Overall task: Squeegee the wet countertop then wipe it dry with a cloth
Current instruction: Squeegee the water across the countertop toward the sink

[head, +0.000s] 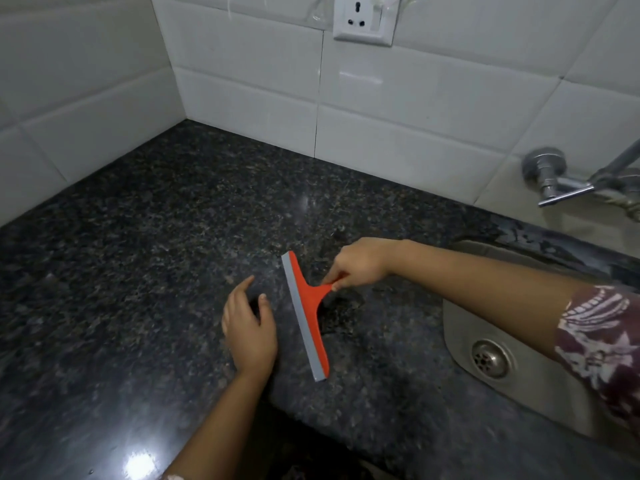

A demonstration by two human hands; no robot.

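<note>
An orange squeegee [306, 308] with a grey rubber blade rests on the dark speckled granite countertop [145, 244], blade edge facing left. My right hand [360, 263] grips its short orange handle from the right. Just left of the blade, my left hand [247, 327] hovers over the counter with fingers spread and nothing in it. The stone looks glossy, with a bright reflection near the front left. No cloth is in view.
A steel sink [519, 358] with a round drain [490, 358] is set into the counter at the right. A chrome wall tap [568, 183] sticks out above it. White tiled walls meet at the back left corner, with a socket [363, 20] high up.
</note>
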